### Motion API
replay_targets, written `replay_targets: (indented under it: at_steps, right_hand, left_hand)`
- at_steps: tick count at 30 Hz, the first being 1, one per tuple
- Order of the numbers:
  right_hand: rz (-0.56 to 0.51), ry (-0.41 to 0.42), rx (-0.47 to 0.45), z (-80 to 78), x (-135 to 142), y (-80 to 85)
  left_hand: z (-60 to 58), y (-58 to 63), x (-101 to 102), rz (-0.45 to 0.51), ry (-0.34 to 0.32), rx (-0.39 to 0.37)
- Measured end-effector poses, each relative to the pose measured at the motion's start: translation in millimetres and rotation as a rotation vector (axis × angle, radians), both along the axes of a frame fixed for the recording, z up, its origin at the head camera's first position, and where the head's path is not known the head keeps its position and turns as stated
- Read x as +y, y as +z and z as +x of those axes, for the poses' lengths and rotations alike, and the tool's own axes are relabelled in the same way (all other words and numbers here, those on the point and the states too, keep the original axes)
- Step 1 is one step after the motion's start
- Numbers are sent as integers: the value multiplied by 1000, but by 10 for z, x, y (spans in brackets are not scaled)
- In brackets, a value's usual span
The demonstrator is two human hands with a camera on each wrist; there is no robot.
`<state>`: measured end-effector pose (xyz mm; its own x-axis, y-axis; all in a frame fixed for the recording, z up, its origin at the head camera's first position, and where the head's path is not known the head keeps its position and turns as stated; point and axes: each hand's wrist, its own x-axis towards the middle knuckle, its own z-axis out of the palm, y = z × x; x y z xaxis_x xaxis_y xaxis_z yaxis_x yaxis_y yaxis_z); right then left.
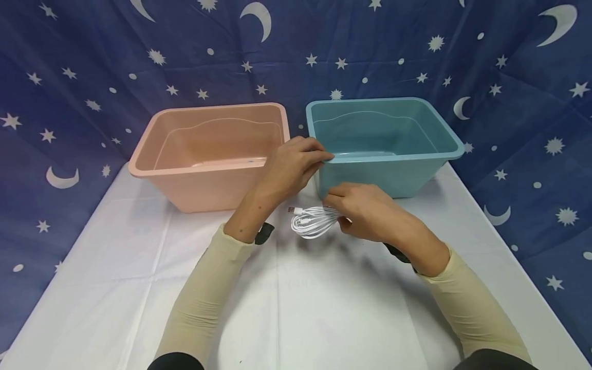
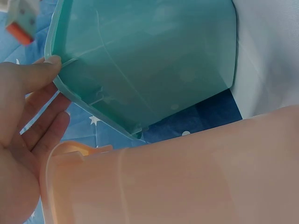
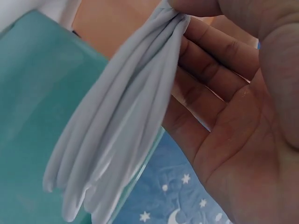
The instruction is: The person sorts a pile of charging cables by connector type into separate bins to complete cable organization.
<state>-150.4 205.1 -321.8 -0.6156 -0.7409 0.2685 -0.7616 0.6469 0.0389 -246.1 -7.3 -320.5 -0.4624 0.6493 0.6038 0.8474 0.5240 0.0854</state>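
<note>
A white USB charging cable, coiled into a bundle, hangs above the table in front of the teal bin. My right hand pinches the bundle between thumb and fingers; the right wrist view shows its loops up close. One flat USB plug sticks out to the left of the coil. With thumb and fingertips, my left hand holds the near left corner of the rim of the teal bin. The left wrist view has the thumb on the rim and the other fingers beyond it.
A peach bin stands left of the teal one, a narrow gap between them. Both rest at the back of a white-covered table. Behind hangs a blue cloth with white moons and stars.
</note>
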Motion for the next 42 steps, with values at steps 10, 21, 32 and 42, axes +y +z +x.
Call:
replay_targets:
  at_steps: [10, 21, 32, 42]
  right_hand:
    - [-18, -19, 7, 16, 100, 131]
    - [-88, 56, 75, 6, 248, 241]
    - [-151, 64, 121, 71, 410, 377]
    - [-246, 35, 172, 39, 561, 475]
  left_hand:
    - [7, 7, 4, 15, -1, 9]
    - [8, 15, 10, -1, 5, -6]
    - [9, 15, -3, -25, 20, -22]
    - [19, 17, 5, -16, 13, -18]
